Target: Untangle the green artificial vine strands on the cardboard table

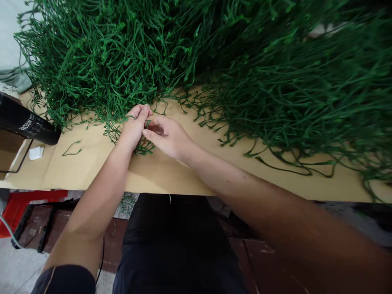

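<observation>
A huge heap of green plastic stems (190, 53) covers the back of a tan cardboard-topped table (171, 175). My left hand (134, 126) and my right hand (167, 135) meet at the heap's near edge. Both are closed in a pinch on a thin green stem (148, 123) held between their fingertips. A small bunch of stems (142, 149) lies under the hands on the table.
A black cylinder with white lettering (27, 120) lies at the left on a brown box (7, 151). One loose stem (72, 149) and a small white scrap (36, 152) lie nearby. A red object (18, 202) sits below the table's left edge. My dark-trousered lap (174, 241) is under the front edge.
</observation>
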{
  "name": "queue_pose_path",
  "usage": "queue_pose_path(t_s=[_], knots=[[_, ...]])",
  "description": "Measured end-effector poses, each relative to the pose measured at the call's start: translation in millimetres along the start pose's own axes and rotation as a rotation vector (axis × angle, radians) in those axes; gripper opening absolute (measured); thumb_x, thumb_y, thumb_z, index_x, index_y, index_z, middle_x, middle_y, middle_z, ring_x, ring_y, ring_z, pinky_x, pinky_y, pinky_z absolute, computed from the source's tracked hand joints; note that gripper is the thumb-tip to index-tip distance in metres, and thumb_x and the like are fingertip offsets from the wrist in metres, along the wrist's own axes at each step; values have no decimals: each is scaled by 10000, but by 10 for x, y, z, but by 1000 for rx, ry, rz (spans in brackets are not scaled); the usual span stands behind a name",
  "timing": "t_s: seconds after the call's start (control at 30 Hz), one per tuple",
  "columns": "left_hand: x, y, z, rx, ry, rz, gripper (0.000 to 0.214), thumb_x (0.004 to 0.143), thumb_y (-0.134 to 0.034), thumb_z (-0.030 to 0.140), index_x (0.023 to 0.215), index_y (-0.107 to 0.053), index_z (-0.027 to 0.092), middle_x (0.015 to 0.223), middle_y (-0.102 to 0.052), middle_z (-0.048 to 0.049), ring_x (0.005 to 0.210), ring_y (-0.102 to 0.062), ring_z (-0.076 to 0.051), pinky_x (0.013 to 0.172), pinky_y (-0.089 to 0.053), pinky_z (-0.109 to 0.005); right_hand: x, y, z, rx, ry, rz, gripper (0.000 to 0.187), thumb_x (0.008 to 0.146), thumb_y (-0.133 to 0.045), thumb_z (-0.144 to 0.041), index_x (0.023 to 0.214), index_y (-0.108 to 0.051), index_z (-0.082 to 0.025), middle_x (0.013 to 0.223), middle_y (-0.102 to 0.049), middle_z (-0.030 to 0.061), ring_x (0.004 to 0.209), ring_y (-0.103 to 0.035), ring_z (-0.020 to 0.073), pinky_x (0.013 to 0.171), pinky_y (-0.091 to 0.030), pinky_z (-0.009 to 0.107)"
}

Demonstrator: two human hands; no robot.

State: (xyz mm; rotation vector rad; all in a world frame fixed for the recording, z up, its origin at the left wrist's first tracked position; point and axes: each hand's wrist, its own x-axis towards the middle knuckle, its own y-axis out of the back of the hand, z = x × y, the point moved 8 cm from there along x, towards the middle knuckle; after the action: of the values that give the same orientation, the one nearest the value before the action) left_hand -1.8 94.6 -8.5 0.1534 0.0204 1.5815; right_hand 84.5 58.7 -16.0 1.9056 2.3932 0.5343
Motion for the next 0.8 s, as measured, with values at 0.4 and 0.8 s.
queue_pose_path(t_s=[0.4,0.8], knots=[[-52,1,0,-51,105,-13,257,909,-402,210,655,-409,174,500,-280,73,385,-245,-29,411,-190,-171,-45,136,-30,38,-42,134,254,882,-410,-214,629,-411,-188,547,-371,-44,536,-348,79,549,-294,243],[79,47,-55,423,-109,91,268,843,-469,139,579,-448,180,565,-418,24,587,-416,-104,626,-367,-246,-388,73,-254,-353,63,2,235,868,-344,-240,638,-344,-195,560,-386,-16,531,-358,93,552,-277,256]])
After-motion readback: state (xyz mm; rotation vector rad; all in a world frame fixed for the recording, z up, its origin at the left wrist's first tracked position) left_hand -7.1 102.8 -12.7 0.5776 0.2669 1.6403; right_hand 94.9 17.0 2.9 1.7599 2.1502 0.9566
